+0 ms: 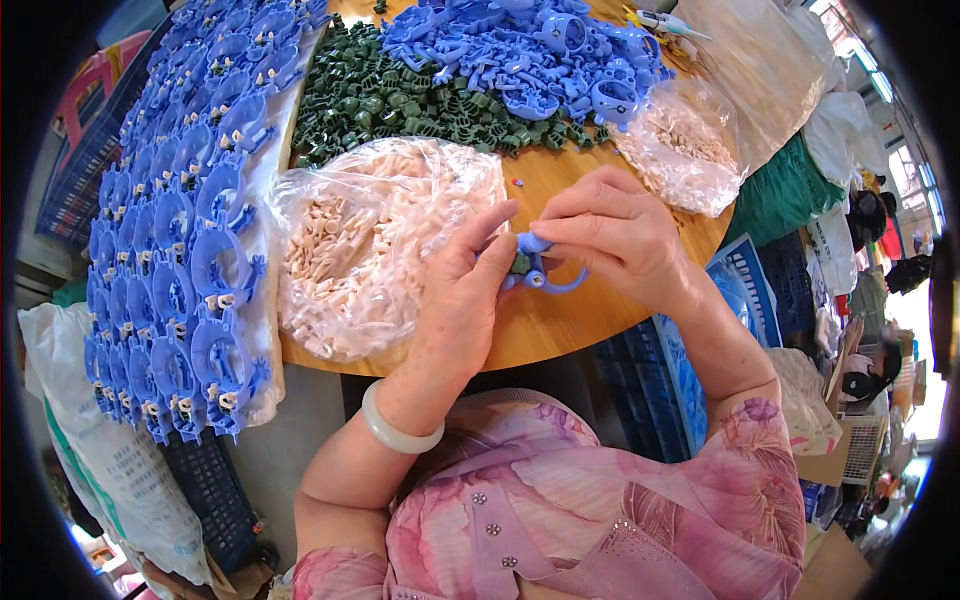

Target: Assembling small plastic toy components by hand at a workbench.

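Over the near part of the round wooden table, both hands hold a small blue plastic toy part (545, 281) with a dark green piece (521, 264) set in it. My left hand (465, 270) grips it from the left, thumb against its upper side. Opposite, my right hand (625, 235) pinches its blue upper end between thumb and fingers. A thin blue ring sticks out below the right fingers. Beside my left hand lies a clear plastic bag (420, 165) of small beige pegs (335, 245). The fingers hide much of the held part.
Blue parts (520, 50) and dark green pieces (390, 95) are heaped at the table's far side. A smaller bag of beige pieces (690, 140) lies at the right. Rows of blue assemblies (175, 220) cover a board at left. Blue crates (660, 385) stand below the table's right edge.
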A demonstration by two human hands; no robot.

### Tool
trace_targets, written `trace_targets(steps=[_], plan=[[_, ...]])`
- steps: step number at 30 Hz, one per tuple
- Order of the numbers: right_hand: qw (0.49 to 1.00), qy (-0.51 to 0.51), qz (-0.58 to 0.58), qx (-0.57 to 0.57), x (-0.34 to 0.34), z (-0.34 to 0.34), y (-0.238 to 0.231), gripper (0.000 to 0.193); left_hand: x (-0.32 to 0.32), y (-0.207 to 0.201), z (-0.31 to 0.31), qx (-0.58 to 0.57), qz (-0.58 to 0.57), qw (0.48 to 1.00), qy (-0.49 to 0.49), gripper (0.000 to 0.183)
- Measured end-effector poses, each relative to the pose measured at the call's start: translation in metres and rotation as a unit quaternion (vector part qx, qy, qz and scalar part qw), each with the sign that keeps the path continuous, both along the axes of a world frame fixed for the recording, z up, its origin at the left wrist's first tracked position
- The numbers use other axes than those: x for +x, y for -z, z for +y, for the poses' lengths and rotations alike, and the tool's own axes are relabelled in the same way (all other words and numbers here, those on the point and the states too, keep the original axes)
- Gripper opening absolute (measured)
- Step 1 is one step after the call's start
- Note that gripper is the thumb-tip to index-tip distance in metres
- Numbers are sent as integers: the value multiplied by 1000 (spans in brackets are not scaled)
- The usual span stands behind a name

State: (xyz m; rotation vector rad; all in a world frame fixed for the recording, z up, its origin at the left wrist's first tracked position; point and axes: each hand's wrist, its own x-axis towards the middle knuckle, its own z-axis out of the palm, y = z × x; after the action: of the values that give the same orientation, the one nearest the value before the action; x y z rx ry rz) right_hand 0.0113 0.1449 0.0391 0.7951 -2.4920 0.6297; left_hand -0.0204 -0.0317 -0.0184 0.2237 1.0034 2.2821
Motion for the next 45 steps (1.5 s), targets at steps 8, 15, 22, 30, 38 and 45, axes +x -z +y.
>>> trace_targets(steps=[8, 15, 22, 30, 38, 45], plan=[[999, 24, 30, 20, -1, -2, 6, 22, -2, -2, 1, -15, 4, 1000, 4, 31], [998, 15, 46, 29, -2, 2, 10, 22, -1, 1, 0, -54, 25, 998, 10, 32], [981, 47, -117, -148, -45, 28, -4, 14, 0, -1, -1, -78, 77, 994, 10, 36], [988, 139, -59, -25, -137, 50, 8, 28, -2, 0, -1, -53, 75, 996, 20, 38], [986, 158, -36, 34, -151, 54, 12, 19, -2, 2, -1, -50, 76, 996, 21, 39], [947, 167, -190, -200, -127, 58, -3, 10, -1, 2, -2, -64, 78, 995, 19, 39]])
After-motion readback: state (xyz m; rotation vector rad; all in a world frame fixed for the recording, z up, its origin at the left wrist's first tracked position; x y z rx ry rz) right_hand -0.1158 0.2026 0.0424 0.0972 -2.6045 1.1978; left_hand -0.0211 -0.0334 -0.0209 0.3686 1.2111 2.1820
